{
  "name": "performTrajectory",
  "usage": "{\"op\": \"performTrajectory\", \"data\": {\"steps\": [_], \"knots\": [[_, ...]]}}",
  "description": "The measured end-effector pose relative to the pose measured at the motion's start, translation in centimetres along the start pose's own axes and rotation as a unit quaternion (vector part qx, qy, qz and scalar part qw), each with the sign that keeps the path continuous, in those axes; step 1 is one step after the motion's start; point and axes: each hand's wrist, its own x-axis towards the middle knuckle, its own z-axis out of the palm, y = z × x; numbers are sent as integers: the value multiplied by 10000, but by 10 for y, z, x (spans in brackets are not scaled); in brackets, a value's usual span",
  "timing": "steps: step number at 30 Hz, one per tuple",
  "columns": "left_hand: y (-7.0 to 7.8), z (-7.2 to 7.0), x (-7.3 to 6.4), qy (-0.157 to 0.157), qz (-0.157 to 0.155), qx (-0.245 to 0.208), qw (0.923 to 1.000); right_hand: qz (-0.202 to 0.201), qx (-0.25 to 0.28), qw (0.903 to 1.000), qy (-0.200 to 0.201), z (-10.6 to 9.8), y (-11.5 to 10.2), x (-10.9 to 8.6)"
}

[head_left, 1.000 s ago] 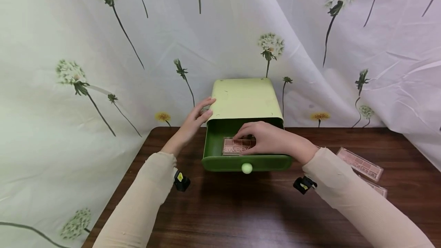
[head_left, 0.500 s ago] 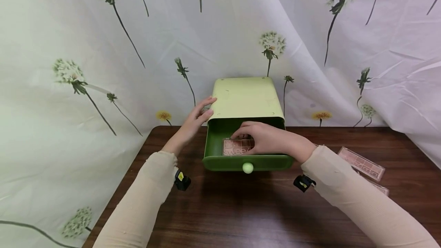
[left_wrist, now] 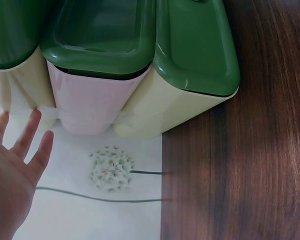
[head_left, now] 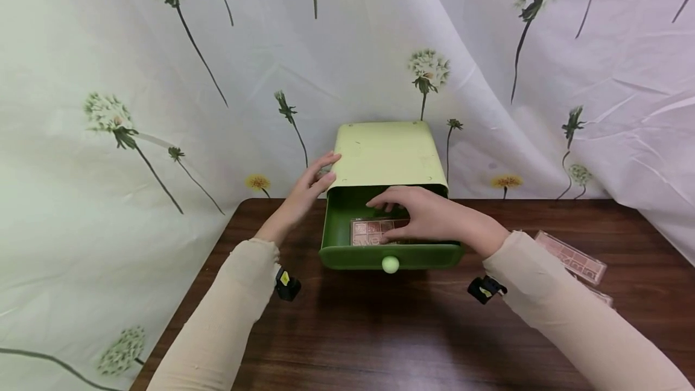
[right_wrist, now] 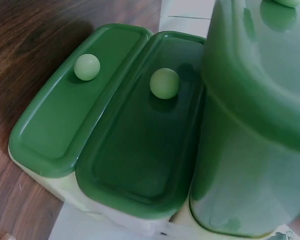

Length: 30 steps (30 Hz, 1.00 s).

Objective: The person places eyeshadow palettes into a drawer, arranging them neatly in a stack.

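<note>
A small drawer cabinet [head_left: 388, 152] with a pale yellow-green top stands against the backdrop. Its uppermost green drawer [head_left: 354, 257] is pulled out, with a round light-green knob [head_left: 390, 265] in front. Inside lies an eyeshadow palette [head_left: 367, 232] with pinkish pans, its right part covered by my right hand [head_left: 426, 215]. The fingers of that hand are spread from the thumb and lifted above the palette, while the thumb overlaps its face. My left hand [head_left: 301, 195] rests its fingertips on the cabinet's upper left side; its fingers look extended in the left wrist view.
More eyeshadow palettes [head_left: 570, 257] lie at the right of the dark wooden table [head_left: 347, 330], partly behind the right sleeve. Two closed drawers [right_wrist: 132, 145] sit below the pulled-out one. A white dandelion-print cloth [head_left: 244, 35] hangs close behind the cabinet.
My right hand has loosened from the palette: its fingers have risen and the hand has shifted slightly right, while the palette stays in the drawer. My left hand has kept its place.
</note>
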Motion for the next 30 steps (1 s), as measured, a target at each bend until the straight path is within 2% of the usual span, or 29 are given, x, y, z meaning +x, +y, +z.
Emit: {"op": "performTrajectory", "data": {"steps": [5, 12, 19, 22, 26, 30], "knots": [[0, -1, 0, 20, 13, -98, 9999, -62, 192, 9994, 271, -8, -3, -10], [0, 0, -1, 14, 57, -136, 9999, -349, 555, 9950, 758, -16, -4, -33], [0, 1, 0, 14, 99, -191, 9998, -226, 553, 9892, 1341, -22, -2, -59], [-1, 1, 0, 28, 140, -171, 9998, -366, 566, 9843, 1630, -21, 3, -70], [-1, 1, -1, 19, 174, -152, 9997, -679, 605, 9732, 2113, -22, 11, -84], [-1, 1, -1, 24, 154, -156, 9998, -763, 583, 9642, 2473, -25, 20, -98]]}}
